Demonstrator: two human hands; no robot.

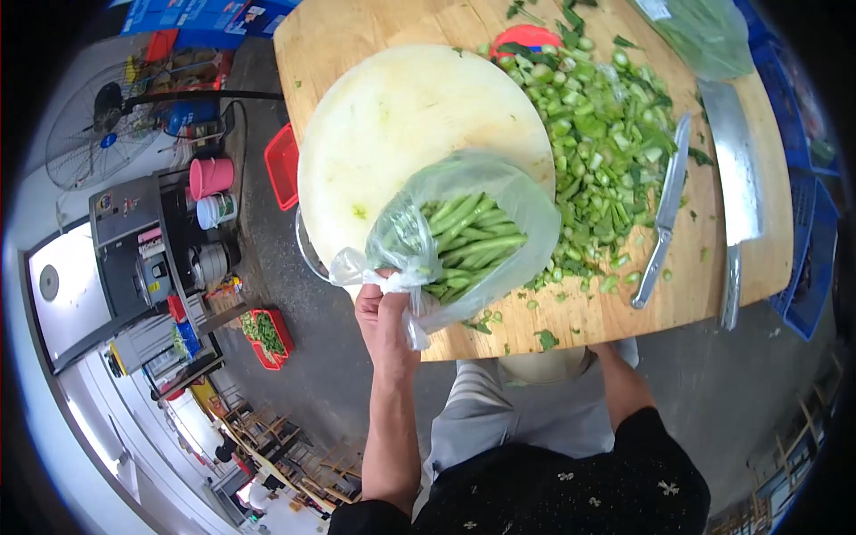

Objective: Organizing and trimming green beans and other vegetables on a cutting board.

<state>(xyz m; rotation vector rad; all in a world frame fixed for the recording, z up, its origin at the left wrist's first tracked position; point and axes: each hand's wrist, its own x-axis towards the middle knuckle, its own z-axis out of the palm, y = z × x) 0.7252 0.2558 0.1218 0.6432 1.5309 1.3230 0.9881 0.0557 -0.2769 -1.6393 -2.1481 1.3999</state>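
My left hand [388, 307] grips the knotted neck of a clear plastic bag [535, 247]. Whole green beans [475, 234] fill the bag, which lies partly over the round white cutting board [414, 107] and partly over the wooden table. My right forearm [622, 381] reaches to the table's near edge, where the tabletop hides most of the hand; its fingers cannot be seen. Right of the board spreads a heap of chopped green vegetable stems [595, 147]. Beside it lie a narrow knife [662, 207] and a broad cleaver [732, 167].
A bag of greens [709, 33] rests at the table's [689, 301] far right corner. Blue crates [806, 254] stand off its right side. On the floor to the left are a red basket [281, 167] and a red basket of greens [271, 338]. A fan [93, 127] stands farther left.
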